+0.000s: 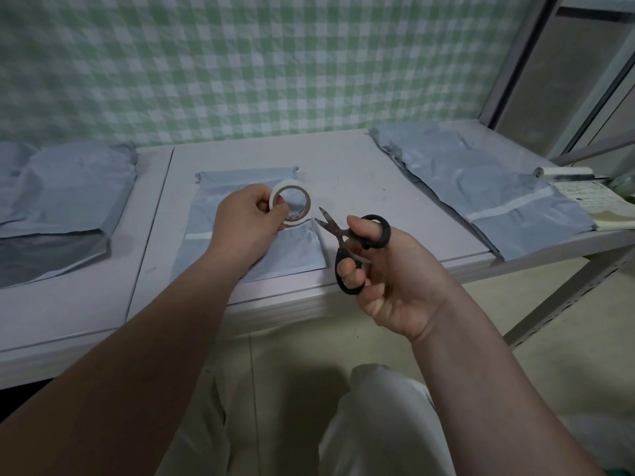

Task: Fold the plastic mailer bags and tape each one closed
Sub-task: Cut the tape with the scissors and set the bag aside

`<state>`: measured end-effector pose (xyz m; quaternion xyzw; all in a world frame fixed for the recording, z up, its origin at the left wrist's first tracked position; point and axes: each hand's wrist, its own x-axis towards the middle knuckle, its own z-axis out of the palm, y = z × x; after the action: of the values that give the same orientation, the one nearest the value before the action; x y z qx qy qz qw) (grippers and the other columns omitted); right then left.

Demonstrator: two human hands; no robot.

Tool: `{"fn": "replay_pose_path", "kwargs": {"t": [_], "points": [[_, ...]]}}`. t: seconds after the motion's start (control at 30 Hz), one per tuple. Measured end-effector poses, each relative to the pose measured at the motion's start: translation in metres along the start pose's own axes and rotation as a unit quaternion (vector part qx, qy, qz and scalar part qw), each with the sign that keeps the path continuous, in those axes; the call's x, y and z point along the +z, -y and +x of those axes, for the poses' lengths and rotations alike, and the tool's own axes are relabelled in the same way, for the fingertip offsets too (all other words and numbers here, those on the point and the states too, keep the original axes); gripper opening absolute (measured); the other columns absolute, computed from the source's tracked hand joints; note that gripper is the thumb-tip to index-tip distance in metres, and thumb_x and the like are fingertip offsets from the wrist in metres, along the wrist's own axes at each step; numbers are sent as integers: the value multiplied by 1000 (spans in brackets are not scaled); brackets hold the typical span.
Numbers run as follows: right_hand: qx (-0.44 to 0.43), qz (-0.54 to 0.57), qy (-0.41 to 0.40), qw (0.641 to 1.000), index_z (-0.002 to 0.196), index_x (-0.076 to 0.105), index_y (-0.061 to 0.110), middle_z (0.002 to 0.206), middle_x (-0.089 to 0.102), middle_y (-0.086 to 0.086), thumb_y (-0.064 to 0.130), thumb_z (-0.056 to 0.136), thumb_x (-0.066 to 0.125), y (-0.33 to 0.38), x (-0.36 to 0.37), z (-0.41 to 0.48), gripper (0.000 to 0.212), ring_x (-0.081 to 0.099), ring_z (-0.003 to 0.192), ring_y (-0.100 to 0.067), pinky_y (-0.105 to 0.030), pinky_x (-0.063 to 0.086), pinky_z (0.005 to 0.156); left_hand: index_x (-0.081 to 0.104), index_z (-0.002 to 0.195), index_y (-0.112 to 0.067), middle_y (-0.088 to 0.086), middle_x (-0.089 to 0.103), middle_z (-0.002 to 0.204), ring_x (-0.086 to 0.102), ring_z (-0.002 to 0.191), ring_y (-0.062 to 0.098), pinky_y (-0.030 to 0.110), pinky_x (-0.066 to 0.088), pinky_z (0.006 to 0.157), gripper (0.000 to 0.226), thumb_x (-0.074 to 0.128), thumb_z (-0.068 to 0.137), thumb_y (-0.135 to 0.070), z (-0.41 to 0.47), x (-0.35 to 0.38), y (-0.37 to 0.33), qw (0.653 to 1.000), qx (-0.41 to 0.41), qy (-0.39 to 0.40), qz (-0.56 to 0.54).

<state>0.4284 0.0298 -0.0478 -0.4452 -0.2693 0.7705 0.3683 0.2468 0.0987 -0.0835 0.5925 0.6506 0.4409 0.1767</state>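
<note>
Above the front edge of the bench (360, 173), both hands are raised and each holds a tool. The left hand (245, 219) has its grip clamped on the tape roll (292, 184), with fingertips hooked through the core and the roll's open face turned toward the camera. The right hand (388, 276) has its grip closed through the black loops of the scissors (338, 233), whose blades stand slightly apart.

The blade tips point up and to the left, straight at the roll. It lies just beside them, near but not touching. I can see no free tail of tape between roll and blades, so in my judgement a length must be drawn off before any cut.

The mailer bag (240, 185) being worked lies flat on the bench directly beneath the left hand. Its long axis runs from the front edge toward the back edge, and its far end is folded over. The left hand is nearer to it, while the right hand hangs out past the front edge, off the bag's right corner.

More bags lie in a left pile (68, 187) toward the left edge and a right pile (481, 187) toward the right edge.
</note>
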Motion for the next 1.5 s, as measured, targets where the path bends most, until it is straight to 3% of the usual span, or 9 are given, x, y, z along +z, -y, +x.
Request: {"fn": "replay_pose_path", "kwargs": {"t": [0.13, 0.4, 0.63, 0.83, 1.17, 1.5], "points": [[10, 16, -1, 1000, 73, 45, 18, 59, 46, -3, 32, 85, 61, 0, 3, 3, 24, 44, 33, -8, -12, 28, 26, 63, 81, -13, -5, 61, 66, 54, 52, -8, 3, 36, 50, 6, 61, 86, -17, -1, 0, -1, 1000, -7, 4, -19], [5, 34, -4, 999, 73, 47, 16, 61, 44, -5, 29, 86, 62, 4, 4, -1, 24, 44, 33, -8, -12, 30, 26, 64, 83, -10, 5, 66, 75, 57, 52, -7, 6, 39, 50, 6, 62, 85, -15, 0, 0, 0, 999, -18, 2, -33], [21, 27, 2, 999, 69, 48, 15, 56, 47, -4, 32, 85, 61, 2, 6, 1, 27, 43, 32, -8, -11, 30, 25, 65, 84, -13, 6, 67, 78, 64, 64, 7, 24, 48, 66, 5, 63, 84, -17, 0, 1, 1, 999, -22, 2, -39], [12, 14, 3, 1000, 71, 46, 17, 55, 48, -4, 33, 85, 61, 3, 10, 11, 26, 44, 34, -7, -11, 28, 25, 65, 83, -11, 4, 66, 75, 58, 55, -5, 23, 46, 64, 8, 62, 85, -17, 0, 1, 3, 1000, -14, -1, -26], [16, 0, 2, 1000, 73, 50, 15, 54, 49, -4, 30, 85, 62, 7, 11, 20, 23, 44, 34, -7, -11, 27, 25, 64, 82, -10, 2, 66, 72, 67, 68, 13, 33, 51, 71, 5, 61, 84, -14, 0, 0, 2, 998, -29, 4, -51], [18, -16, 5, 1000, 70, 51, 15, 56, 48, -3, 28, 83, 64, 7, 8, 23, 23, 41, 36, -5, -10, 23, 25, 64, 84, -9, -3, 63, 70, 64, 60, 2, 31, 53, 69, 7, 61, 86, -15, -1, 0, 1, 997, -37, -5, -64]]}}
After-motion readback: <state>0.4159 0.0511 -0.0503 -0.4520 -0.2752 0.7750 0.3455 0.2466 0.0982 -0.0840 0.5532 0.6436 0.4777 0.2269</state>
